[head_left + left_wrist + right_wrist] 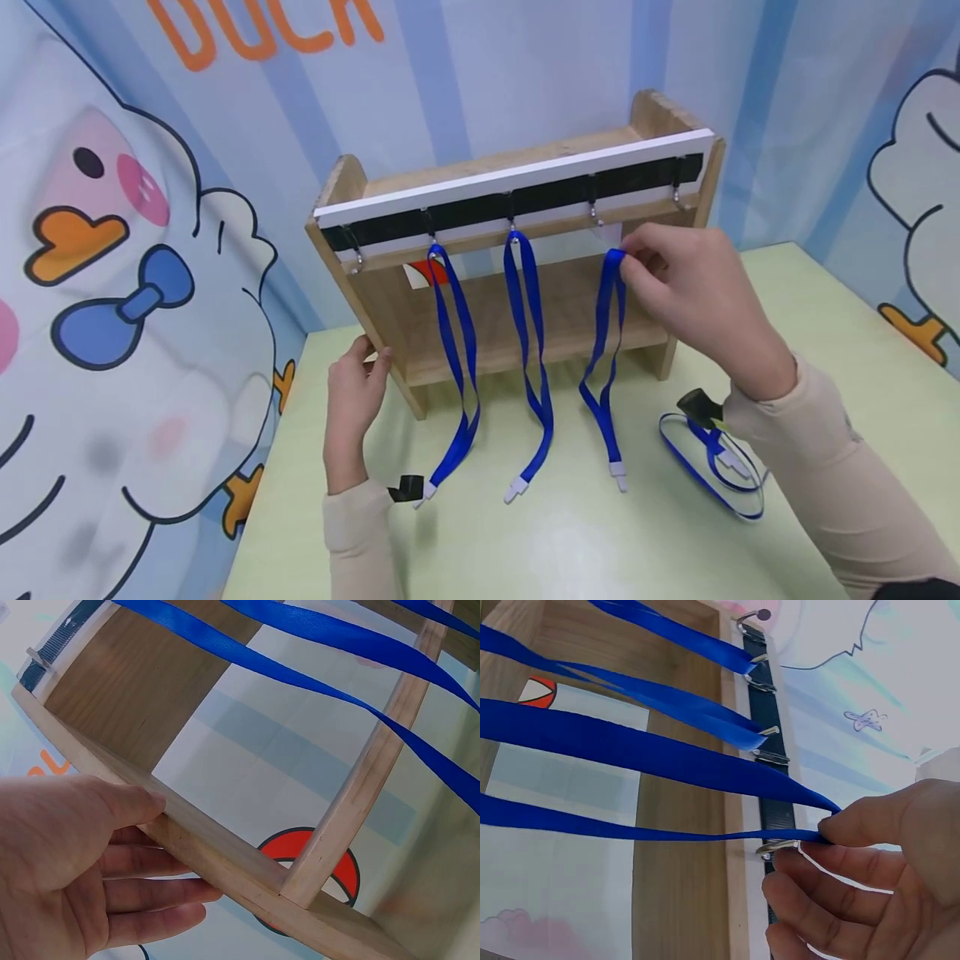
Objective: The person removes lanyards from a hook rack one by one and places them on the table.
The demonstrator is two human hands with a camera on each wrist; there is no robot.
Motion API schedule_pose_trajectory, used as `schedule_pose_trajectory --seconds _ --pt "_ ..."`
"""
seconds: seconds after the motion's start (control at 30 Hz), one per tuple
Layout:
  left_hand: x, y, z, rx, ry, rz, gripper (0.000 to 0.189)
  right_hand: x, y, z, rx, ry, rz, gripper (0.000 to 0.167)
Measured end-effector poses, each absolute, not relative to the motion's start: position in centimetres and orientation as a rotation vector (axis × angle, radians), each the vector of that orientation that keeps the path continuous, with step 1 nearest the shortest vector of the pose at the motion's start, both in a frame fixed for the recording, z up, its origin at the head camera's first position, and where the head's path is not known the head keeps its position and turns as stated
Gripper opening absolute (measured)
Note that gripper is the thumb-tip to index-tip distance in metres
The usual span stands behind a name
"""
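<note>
My right hand (697,292) pinches the top loop of a blue lanyard (602,308) between thumb and index finger. In the right wrist view the loop lies close to a metal hook (776,849), and the other fingers are loosely bent. The lanyard hangs down to a white plastic clip (617,475). At the rack's left side, my left hand (356,392) grips the wooden side panel (202,847), thumb on the front edge and fingers behind. Two more blue lanyards, one on the left (456,454) and one in the middle (542,437), hang from the second and third hooks.
A fourth blue lanyard (693,468) lies coiled on the pale green table (570,550), right of the rack. The leftmost hook (356,260) and rightmost hook (677,197) hold nothing. Behind the rack stands a duck-printed backdrop (510,75).
</note>
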State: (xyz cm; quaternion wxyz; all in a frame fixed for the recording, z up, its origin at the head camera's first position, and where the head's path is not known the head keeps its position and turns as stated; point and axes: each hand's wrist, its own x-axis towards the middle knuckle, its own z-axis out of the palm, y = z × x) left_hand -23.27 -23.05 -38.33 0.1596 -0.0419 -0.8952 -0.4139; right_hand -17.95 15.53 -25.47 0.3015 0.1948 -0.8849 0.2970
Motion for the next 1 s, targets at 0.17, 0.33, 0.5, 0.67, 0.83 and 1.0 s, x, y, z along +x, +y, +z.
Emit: schedule_pose_trajectory --seconds 0.17,0.33,0.5,0.67,0.83,1.0 --pt "-23.2 -23.2 -38.4 -0.112 -2.560 -1.189 0.040 -16.6 16.0 -26.2 0.523 -2.353 0.828 0.011" --pt "-23.2 -23.2 -38.3 -0.116 -2.564 -1.182 0.040 -15.1 16.3 -27.3 0.503 -2.359 0.845 0.009" --pt "-23.2 -23.2 -37.9 -0.116 -2.559 -1.184 0.041 -13.9 16.6 -28.1 0.483 -2.342 0.855 0.011" --pt "-23.3 -23.0 -37.9 -0.102 -2.567 -1.186 0.042 -12.9 16.7 -28.8 0.485 -2.314 0.863 0.012" --pt "-23.2 -23.0 -38.0 -0.096 -2.572 -1.185 0.042 -11.9 16.9 -29.3 0.496 -2.289 0.877 0.016" --pt "-23.1 -22.8 -38.2 -0.088 -2.573 -1.175 0.041 -11.3 17.2 -30.0 0.494 -2.252 0.886 0.019"
